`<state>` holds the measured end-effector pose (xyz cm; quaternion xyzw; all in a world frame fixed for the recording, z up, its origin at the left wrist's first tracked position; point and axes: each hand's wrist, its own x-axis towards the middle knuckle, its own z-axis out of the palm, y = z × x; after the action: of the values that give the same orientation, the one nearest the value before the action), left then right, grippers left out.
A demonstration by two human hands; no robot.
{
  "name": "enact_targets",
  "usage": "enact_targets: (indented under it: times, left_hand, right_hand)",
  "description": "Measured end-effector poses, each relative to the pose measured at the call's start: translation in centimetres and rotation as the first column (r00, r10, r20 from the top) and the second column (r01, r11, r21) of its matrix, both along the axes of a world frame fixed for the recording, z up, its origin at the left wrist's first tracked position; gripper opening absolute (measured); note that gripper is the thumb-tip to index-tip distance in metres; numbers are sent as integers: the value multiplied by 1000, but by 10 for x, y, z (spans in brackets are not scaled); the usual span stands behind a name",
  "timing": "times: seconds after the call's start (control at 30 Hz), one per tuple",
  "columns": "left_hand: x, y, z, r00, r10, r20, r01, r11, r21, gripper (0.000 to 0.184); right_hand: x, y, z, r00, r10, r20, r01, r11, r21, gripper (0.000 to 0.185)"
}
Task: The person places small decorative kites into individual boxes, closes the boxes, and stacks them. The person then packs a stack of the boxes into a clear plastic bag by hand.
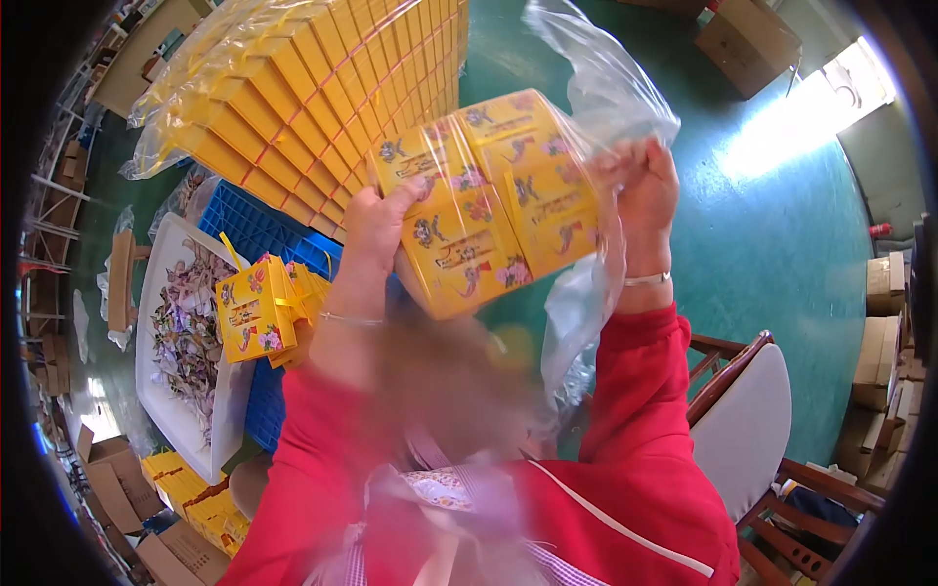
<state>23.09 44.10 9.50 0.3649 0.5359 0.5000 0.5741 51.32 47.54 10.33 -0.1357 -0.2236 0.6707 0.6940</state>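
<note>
A bundle of yellow printed boxes point(489, 195) is inside a clear plastic bag point(611, 93), held up in front of me. My left hand point(376, 230) grips the left side of the bundle, its thumb on the printed face. On the right, my right hand point(645, 186) is closed on the gathered plastic of the bag, beside the boxes. Loose plastic stands up above that hand and hangs below it. A small pile of yellow boxes point(256, 311) lies left of my left forearm.
A tall stack of yellow boxes point(322, 93) under plastic stands behind on a blue crate point(249, 220). A white tray point(154, 361) holds small wrapped items at left. A chair point(747, 420) is at right, with cardboard boxes point(879, 347) beyond.
</note>
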Motion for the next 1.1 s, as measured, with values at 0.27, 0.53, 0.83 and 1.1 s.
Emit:
enact_targets:
  times: [0.27,0.53,0.83,1.1]
  left_hand:
    - [19,-7,-20,992,-56,-111,74,982,172,36]
    - [10,5,-15,873,79,-480,50,967,249,49]
    - [20,4,-5,370,199,-907,-60,980,191,51]
    - [18,-10,12,469,225,-854,63,956,286,46]
  right_hand:
    - [5,-59,9,869,-251,426,349,922,-167,23]
    - [-22,-104,4,72,-398,914,207,903,377,13]
    - [-76,-81,7,-55,-323,945,504,808,306,16]
    - [-52,-101,-3,557,-185,810,372,927,-45,6]
